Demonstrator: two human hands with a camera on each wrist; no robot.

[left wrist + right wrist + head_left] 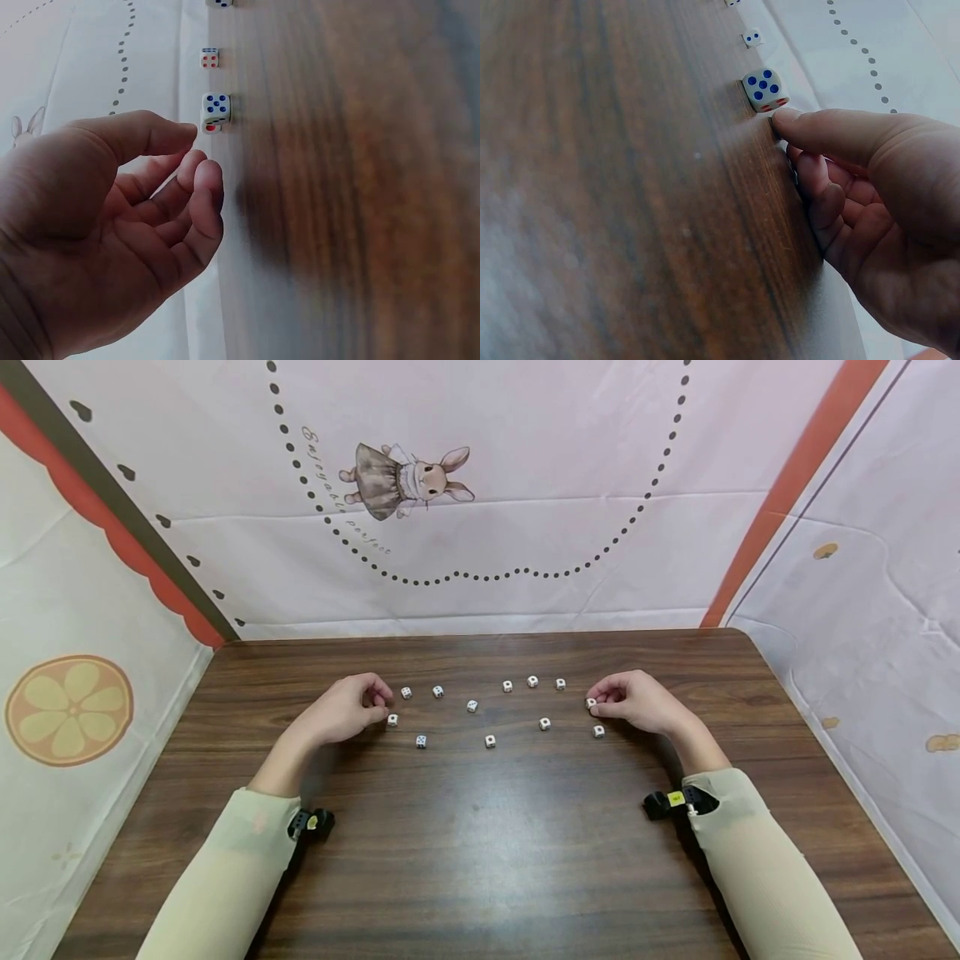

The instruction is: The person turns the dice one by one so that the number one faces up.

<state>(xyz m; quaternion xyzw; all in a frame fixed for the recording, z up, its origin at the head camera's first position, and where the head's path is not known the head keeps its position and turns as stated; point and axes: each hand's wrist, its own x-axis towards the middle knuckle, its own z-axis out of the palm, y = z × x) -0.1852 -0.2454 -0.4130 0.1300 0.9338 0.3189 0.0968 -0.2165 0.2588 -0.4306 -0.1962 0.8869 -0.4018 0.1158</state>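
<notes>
left wrist: topmost die (pixel 221 3) — cut off | tabletop (pixel 360 187) blurred | head: left sleeve (pixel 217 877) — cropped

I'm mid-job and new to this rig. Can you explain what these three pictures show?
No machine here: the left grip and right grip are a person's bare hands. The wide picture comes from a head-worn camera looking forward and down; the two close ones come from the wrists, left and right. On the brown table, twelve small white dice are spread out, with a printed sheet behind. The right grip seems to pinch one die between thumb and fingertip. The left grip holds nothing that I can see; another die lies close by its thumb.
</notes>
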